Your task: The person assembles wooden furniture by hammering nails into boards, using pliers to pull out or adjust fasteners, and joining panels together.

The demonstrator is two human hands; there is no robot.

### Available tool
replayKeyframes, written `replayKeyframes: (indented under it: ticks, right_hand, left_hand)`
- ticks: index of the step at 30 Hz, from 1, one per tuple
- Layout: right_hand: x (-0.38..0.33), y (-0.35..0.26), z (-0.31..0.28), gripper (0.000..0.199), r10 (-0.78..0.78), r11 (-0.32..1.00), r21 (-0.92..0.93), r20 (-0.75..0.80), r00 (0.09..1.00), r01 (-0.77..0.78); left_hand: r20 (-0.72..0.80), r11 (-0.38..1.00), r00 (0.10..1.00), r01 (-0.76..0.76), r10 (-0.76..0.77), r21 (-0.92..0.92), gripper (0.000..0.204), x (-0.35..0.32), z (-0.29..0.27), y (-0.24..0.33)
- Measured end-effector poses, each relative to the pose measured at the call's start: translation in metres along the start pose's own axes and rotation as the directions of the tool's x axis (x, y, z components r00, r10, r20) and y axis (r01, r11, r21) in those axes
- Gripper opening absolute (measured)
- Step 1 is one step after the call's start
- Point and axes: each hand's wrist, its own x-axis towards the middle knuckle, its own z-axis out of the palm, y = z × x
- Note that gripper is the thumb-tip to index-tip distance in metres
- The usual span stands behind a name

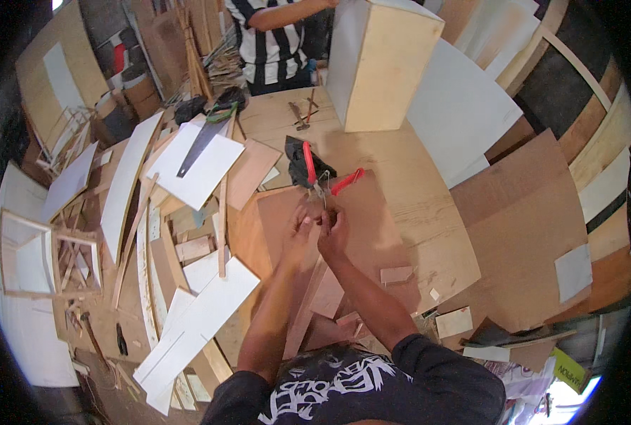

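Both my hands are close together over a brown board (pixel 379 219) on the workbench. My right hand (pixel 334 232) is closed in a pinch near a thin metal piece, too small to make out. Beside it, almost touching, my left hand (pixel 300 228) has its fingers bent inward; what they hold, if anything, is hidden. Just beyond my fingertips, red-handled pliers (pixel 346 182) lie with their handles spread apart. Against them rests a crumpled black bag or cloth (pixel 298 161).
A tall pale wooden box (pixel 382 71) stands at the far side, next to a person in a striped shirt (pixel 271 44). A hand saw (pixel 200 145) lies on a white panel at left. A hammer (pixel 303 117) lies far ahead. Offcuts (pixel 397 274) sit near my right forearm.
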Motion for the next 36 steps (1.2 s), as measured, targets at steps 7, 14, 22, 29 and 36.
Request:
replayKeyframes:
  ticks: [7,14,22,29,36]
  right_hand:
    - [-0.181,-0.091,-0.029,0.017,0.236,0.884,0.290,0.400,0.886,-0.366]
    - [-0.369,-0.206,0.002,0.023,0.185,0.701,0.335,0.768,0.613,-0.630]
    - [-0.541,-0.310,0.068,0.014,-0.187,0.968,0.196,0.980,0.068,-0.159]
    - [-0.629,-0.402,0.100,0.049,-0.563,0.776,0.567,0.820,-0.102,0.277]
    - [-0.719,-0.435,0.190,0.099,-0.510,0.666,0.700,0.678,-0.529,0.256]
  left_hand:
    - [-0.330,0.968,0.910,0.237,-0.250,-0.080,0.037,-0.188,-0.045,0.119]
    - [-0.461,0.928,0.879,-0.060,-0.127,-0.369,0.027,-0.399,-0.141,0.213]
    - [-0.892,0.918,0.329,-0.348,0.310,0.191,0.012,-0.619,-0.282,0.269]
    - [-0.859,0.849,0.047,0.137,0.509,0.511,0.009,-0.796,-0.347,0.336]
    - [-0.899,0.884,0.123,0.166,0.421,0.436,0.009,-0.842,-0.406,0.368]
